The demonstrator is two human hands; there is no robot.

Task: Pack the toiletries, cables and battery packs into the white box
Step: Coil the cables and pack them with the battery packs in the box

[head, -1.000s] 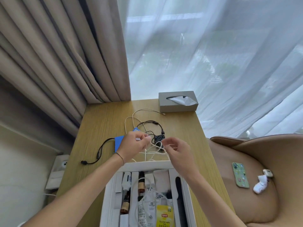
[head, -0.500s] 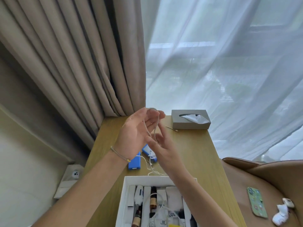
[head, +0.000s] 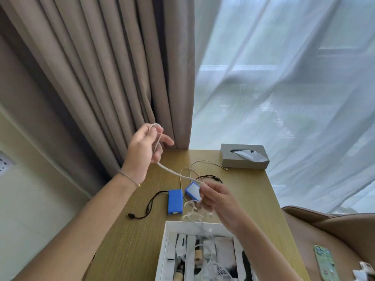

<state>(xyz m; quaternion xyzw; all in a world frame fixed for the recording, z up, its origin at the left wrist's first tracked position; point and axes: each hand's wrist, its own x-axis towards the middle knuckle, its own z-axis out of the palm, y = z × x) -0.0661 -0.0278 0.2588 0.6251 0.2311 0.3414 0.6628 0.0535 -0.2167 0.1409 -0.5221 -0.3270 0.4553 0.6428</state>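
A white cable (head: 172, 171) is stretched in the air between my hands. My left hand (head: 146, 151) is raised near the curtain with the cable looped over its fingers. My right hand (head: 215, 196) pinches the cable lower down, its loose end dangling over the white box (head: 168, 236). The box holds bottles, a white tube and other cables. On the wooden table lie a blue battery pack (head: 175, 201) with a black cord (head: 150, 205), a second blue pack (head: 192, 190) partly behind my right hand, and thin beige and black cables (head: 205, 168).
A grey tissue box (head: 244, 157) stands at the table's far right corner. Brown curtains (head: 101, 78) and white sheers (head: 284, 88) hang behind. To the right is a tan chair (head: 324, 230) with a green phone (head: 326, 262). A wall socket (head: 4, 163) is at left.
My hands have moved apart, pulling the white cable taut: the left went up and left, the right came down toward the box. The view has tilted upward.
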